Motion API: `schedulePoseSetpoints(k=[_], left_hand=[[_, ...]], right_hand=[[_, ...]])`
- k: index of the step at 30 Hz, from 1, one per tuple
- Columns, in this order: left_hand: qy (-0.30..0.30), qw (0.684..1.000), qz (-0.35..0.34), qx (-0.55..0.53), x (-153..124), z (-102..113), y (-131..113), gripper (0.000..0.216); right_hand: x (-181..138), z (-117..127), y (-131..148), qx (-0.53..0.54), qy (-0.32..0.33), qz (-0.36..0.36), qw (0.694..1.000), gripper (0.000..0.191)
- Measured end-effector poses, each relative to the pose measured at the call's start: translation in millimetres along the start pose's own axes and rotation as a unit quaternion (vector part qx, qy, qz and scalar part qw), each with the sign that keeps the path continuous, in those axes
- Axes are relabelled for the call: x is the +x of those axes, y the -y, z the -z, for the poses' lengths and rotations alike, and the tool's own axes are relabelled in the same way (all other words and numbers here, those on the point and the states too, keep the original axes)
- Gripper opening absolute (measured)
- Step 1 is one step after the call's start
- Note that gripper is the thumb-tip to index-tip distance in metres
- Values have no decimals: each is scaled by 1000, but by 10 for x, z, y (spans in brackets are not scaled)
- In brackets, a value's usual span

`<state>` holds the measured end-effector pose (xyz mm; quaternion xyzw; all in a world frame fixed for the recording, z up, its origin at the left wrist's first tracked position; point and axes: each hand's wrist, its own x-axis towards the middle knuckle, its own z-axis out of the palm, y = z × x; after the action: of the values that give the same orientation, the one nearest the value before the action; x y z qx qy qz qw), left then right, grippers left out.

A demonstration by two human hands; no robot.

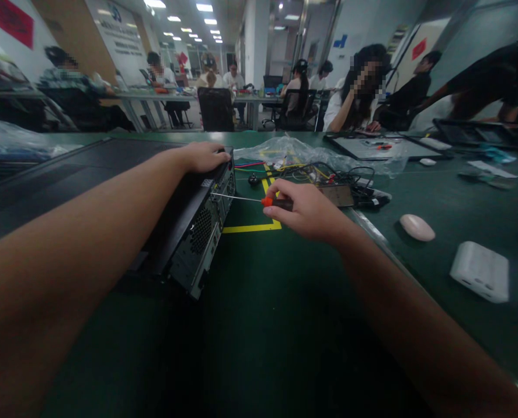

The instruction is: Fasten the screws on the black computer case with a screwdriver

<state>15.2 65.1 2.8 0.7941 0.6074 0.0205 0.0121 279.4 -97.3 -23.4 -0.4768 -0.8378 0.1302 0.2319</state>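
Note:
A black desktop computer case (172,229) lies on its side at the left, its perforated metal rear panel (200,232) facing right. My left hand (204,157) rests over the far rear corner of the case, thumb at the edge; its other fingers are partly hidden. Between the fingers and thumb of my right hand (305,209) is a screwdriver (268,202) with an orange and black handle. Its long thin shaft points left, and the tip meets the upper part of the rear panel. Whether a screw sits under the tip is too small to tell.
Tangled cables (315,171) and clear plastic wrap (280,150) lie beyond my right hand. Yellow tape (250,229) marks the green table (259,325). At right are a pale oval mouse (417,227) and a white boxy device (481,271). Several people sit or lean farther back.

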Motion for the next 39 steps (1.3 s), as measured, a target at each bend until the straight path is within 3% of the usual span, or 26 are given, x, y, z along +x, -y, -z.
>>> schedulePoseSetpoints(k=[12,24,39], left_hand=[[9,1000,2,15,-40,29,-38,74],[7,1000,-2,23,-14,14,-24,74],[5,1000,3,12,-24,18,-20,73]], right_hand=[[17,6,4,9,26,-6,1000,41],[-5,4,4,-8,-6,-2,1000,23],[3,15,-2,-6,-4,1,1000,23]])
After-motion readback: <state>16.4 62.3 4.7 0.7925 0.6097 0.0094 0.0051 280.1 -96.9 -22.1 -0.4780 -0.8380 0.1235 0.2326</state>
